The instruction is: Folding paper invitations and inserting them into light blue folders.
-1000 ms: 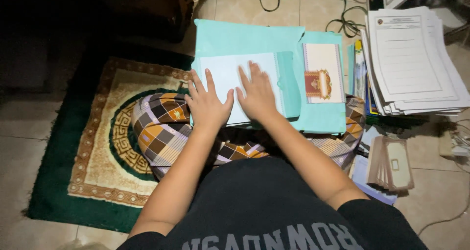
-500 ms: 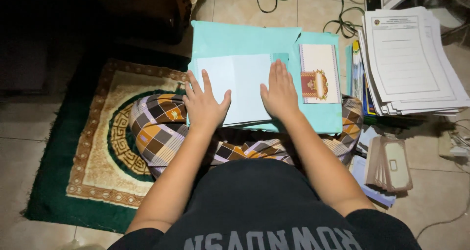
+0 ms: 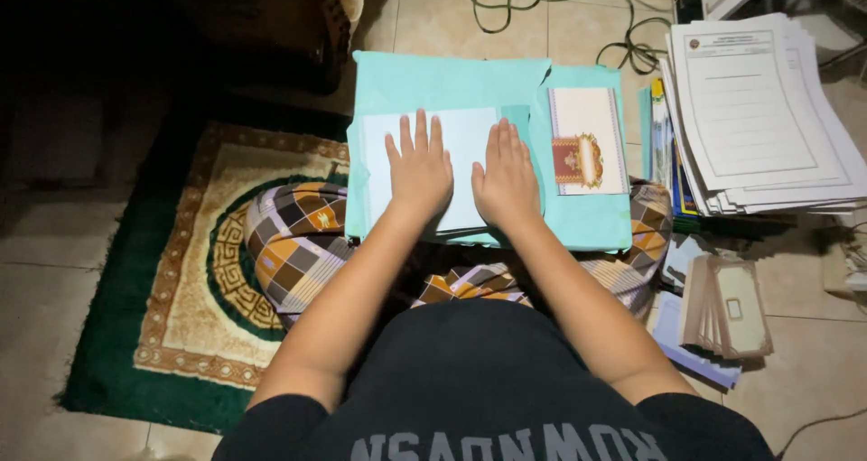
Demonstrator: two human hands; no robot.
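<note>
A white sheet of paper lies on a teal folder that rests across my lap. My left hand presses flat on the left part of the sheet, fingers apart. My right hand lies flat beside it on the sheet's right edge, fingers together. Neither hand grips anything. To the right, on the teal surface, sits a white card with a red and gold emblem.
A stack of white printed sheets lies at the right over coloured folders. Small beige envelopes sit on the tiled floor at lower right. A green and gold patterned rug is under my left side. A green cable lies at the top.
Both hands slid closer together and further up the white sheet; the right hand moved left from the sheet's right edge, and the left hand's fingers closed somewhat.
</note>
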